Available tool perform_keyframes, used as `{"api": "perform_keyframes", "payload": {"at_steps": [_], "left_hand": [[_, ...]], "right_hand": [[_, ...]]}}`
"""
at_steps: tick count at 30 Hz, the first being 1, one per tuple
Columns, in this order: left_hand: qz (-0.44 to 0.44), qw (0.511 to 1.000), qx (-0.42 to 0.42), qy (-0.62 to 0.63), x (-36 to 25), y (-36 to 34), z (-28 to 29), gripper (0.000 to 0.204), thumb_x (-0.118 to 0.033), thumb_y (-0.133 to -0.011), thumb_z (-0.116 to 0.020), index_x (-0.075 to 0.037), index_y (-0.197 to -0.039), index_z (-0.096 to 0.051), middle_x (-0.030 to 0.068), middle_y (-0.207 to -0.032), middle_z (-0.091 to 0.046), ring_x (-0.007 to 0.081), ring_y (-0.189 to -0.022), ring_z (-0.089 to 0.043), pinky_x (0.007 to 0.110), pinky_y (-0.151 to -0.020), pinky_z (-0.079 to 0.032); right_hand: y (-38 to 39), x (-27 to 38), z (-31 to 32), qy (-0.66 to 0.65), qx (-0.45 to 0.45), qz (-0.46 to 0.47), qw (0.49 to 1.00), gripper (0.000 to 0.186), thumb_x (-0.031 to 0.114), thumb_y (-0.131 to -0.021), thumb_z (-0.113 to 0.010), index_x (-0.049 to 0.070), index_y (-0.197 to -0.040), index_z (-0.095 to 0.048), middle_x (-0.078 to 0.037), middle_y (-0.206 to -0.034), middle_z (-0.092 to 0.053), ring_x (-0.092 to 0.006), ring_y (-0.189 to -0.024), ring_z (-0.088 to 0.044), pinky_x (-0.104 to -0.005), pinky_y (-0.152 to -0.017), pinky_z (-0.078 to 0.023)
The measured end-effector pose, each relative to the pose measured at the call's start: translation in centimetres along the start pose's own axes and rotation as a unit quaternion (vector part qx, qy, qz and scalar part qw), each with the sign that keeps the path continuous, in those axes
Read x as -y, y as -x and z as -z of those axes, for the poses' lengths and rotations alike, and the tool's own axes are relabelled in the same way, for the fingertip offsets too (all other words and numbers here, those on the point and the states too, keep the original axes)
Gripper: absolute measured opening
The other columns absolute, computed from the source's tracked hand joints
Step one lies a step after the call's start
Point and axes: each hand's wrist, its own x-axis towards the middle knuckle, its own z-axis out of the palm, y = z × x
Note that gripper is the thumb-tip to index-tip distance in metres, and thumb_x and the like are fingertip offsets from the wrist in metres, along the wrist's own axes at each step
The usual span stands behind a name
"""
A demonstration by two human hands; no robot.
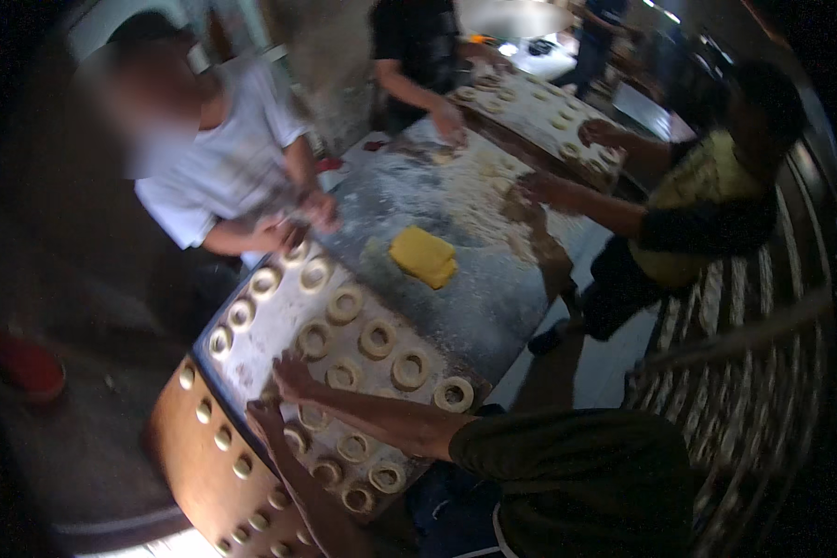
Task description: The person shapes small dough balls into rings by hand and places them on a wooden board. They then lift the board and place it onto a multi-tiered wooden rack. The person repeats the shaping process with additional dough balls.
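My left hand [265, 409] is at the left edge of a floured tray [260, 363] holding rows of dough rings [378, 338]. Its fingers are curled, and what they hold is hard to make out. My right hand [293, 377] reaches over the tray just above it, fingers apart and bent downward among the rings, holding nothing that I can see. Below the tray's left side lies a tan board [181, 418] with small dough rounds [223, 437].
Beyond the tray, a floured steel table [474, 307] holds a yellow dough block [423, 256]. Co-workers in white [223, 167], black [409, 46] and yellow-black [697, 205] work around it. Another tray [539, 98] of dough stands behind. Racks [735, 353] fill the right side.
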Motion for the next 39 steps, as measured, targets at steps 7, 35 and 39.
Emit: {"api": "perform_keyframes", "payload": {"at_steps": [7, 35, 39], "left_hand": [[0.015, 0.99, -0.045, 0.132, -4.7, 1.9, 2.7, 0.039, -0.015, -0.074, -0.07, 0.012, -0.093, -0.05, 0.0222, -0.081, -0.056, 0.0316, -0.074, -0.055, 0.042, -0.068, -0.046], [-0.304, 0.818, 0.295, 0.389, -50.8, 11.9, -21.0, 0.033, -0.024, -0.089, -0.063, 0.007, -0.1, -0.063, 0.0156, -0.09, -0.065, 0.0237, -0.077, -0.063, 0.033, -0.068, -0.053], [-0.165, 0.753, 0.365, 0.522, -46.8, 11.9, -17.3, 0.028, -0.022, -0.092, -0.06, 0.005, -0.096, -0.064, 0.0105, -0.084, -0.065, 0.0167, -0.074, -0.061, 0.03, -0.065, -0.052]], "right_hand": [[-0.3, -2.5, 9.2, -0.546, 0.0, -0.112, 0.83, 0.03, 0.012, -0.074, -0.065, 0.0, -0.101, -0.06, -0.011, -0.078, -0.061, -0.0242, -0.073, -0.062, -0.0349, -0.066, -0.052], [12.6, -38.1, 41.2, -0.318, -0.265, -0.288, 0.864, 0.034, 0.027, -0.07, -0.076, 0.002, -0.085, -0.059, -0.009, -0.075, -0.064, -0.0195, -0.066, -0.061, -0.0363, -0.06, -0.049], [12.5, -32.7, 38.7, -0.269, -0.275, -0.266, 0.884, 0.033, 0.027, -0.074, -0.073, 0.002, -0.088, -0.057, -0.01, -0.076, -0.062, -0.0188, -0.067, -0.06, -0.034, -0.063, -0.049]]}}
